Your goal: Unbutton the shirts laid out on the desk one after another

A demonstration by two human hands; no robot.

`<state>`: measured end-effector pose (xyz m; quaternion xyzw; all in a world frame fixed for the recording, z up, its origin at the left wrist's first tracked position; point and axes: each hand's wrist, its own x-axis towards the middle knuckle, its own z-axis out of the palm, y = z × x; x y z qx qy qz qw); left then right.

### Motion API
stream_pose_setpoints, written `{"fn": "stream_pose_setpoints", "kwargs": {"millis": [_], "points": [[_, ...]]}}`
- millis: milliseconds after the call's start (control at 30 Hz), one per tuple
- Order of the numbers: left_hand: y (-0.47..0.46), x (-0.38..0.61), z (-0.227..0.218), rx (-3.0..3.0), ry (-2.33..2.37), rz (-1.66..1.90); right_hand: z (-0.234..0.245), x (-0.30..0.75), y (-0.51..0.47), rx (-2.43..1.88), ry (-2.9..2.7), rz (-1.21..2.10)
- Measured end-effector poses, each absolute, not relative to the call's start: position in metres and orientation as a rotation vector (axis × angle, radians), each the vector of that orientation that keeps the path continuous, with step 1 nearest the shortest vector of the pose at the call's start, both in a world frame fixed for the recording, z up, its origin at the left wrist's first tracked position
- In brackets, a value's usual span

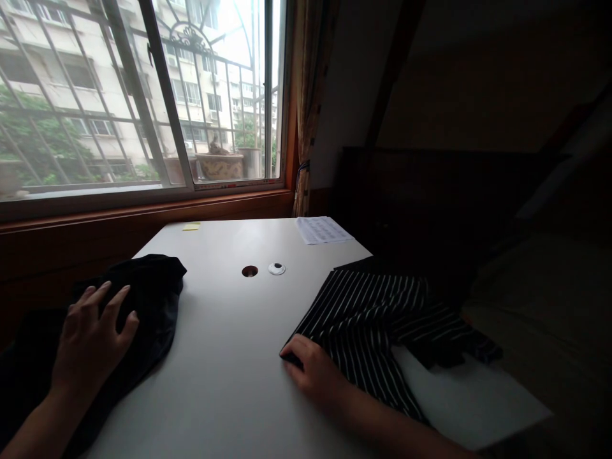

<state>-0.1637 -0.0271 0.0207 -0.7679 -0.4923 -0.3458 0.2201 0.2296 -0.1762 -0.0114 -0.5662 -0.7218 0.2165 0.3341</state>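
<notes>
My left hand (95, 328), fingers spread, rests on or just over a dark, crumpled garment (155, 299) at the table's left edge; whether it presses on the cloth I cannot tell. On the right, a black garment with thin white stripes (363, 325) lies partly folded across the white table (224, 357). Its near left corner is pinched between the thumb and fingers of my right hand (308, 363). Part of the striped cloth hangs toward the table's right edge, and my right forearm covers some of it.
Printed sheets (325, 230) lie at the far right corner of the table. A yellow sticky note (192, 226) is at the far left. Mid-table are a round cable hole (250, 271) and a white round cap (276, 269). Behind stands a barred window (191, 95) with a curtain (306, 127).
</notes>
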Motion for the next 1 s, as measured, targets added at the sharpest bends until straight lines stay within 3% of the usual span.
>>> {"fn": "stream_pose_setpoints", "kwargs": {"millis": [400,700,800,1000], "points": [[-0.021,-0.12,-0.008,-2.619,-0.696,-0.599,-0.019,0.113,-0.127,-0.707,-1.827,0.982],[-0.017,-0.126,-0.024,-2.675,-0.724,-0.576,-0.009,0.094,-0.108,-0.732,-1.451,1.482],[-0.019,-0.127,-0.023,-2.702,-0.724,-0.604,0.01,0.126,-0.131,-0.805,-1.632,1.409],[-0.041,-0.105,-0.004,-2.922,-0.641,-0.591,0.038,0.242,-0.19,-1.042,-1.913,0.863]]}}
